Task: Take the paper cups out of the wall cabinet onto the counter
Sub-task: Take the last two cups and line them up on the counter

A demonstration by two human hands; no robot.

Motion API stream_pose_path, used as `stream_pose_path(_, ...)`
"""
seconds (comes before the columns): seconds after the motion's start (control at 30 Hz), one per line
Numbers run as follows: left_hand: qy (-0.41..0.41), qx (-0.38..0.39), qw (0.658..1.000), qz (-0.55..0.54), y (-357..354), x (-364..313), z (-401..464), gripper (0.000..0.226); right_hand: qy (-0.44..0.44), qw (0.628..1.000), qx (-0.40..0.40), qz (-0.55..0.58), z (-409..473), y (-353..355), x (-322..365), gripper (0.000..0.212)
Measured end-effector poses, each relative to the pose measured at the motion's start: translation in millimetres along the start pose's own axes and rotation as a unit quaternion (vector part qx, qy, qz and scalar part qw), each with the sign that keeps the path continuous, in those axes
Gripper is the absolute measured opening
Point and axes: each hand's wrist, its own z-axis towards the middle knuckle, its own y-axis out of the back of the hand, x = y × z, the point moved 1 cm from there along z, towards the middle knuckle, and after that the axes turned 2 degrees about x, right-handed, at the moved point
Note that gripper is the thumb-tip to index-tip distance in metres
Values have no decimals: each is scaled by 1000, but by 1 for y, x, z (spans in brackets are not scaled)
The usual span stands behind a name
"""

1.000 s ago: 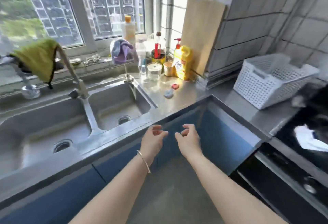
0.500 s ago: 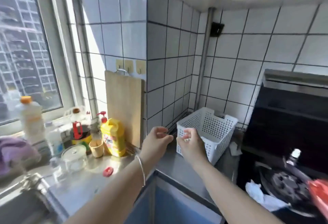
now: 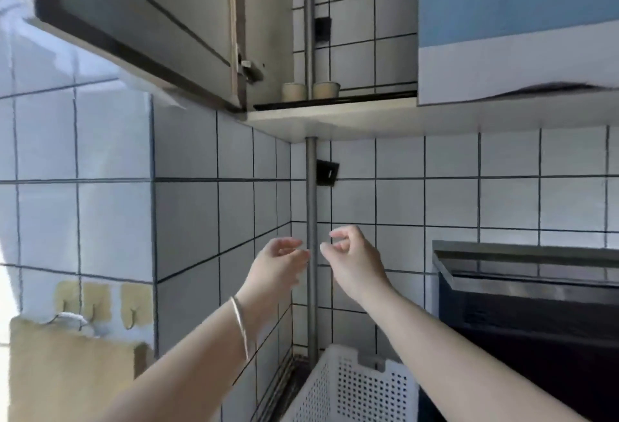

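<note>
Both hands, left hand (image 3: pixel 279 262) and right hand (image 3: pixel 351 259), hang empty, fingers loosely curled, mid-frame; paper cups (image 3: pixel 310 91) sit top centre in the open wall cabinet (image 3: pixel 264 30). A blind overhead reach could topple them.

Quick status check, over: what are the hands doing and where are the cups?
Left hand and right hand raised, holding nothing. Two paper cups on the open wall cabinet shelf. A pipe stands between them.

Tiled home kitchen: wall cabinet (image 3: pixel 160 26), range hood (image 3: pixel 529 274).
</note>
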Motion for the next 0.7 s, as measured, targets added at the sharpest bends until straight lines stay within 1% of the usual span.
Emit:
stream_pose_path(0.07,-12,-1,999,-30,-5,-20,28,21,28,1000,-1,1,32,9,10,30)
stream_pose_path(0.17,-54,8,997,-48,-11,-53,65,20,69,998,-4,6,77,21,30,32)
stream_pose_path(0.3,-96,-3,995,-23,-16,-93,110,22,111,993,-23,16,127,32,60,31)
stream_pose_path(0.43,-146,-17,989,-20,-16,-136,147,8,141,988,-60,27,172,37,87,26)
stream_pose_path(0.5,-177,-15,984,-12,-15,-157,160,10,152,983,-84,61,191,39,101,21)
stream_pose_path(0.6,-228,-5,974,13,-12,-183,181,21,189,973,-106,84,217,42,118,13)
stream_pose_path(0.67,-256,-7,966,30,-9,-197,197,21,203,969,-118,80,233,46,127,16)
stream_pose_path(0.7,-267,-10,963,35,-9,-202,206,19,208,967,-129,73,242,48,132,20)
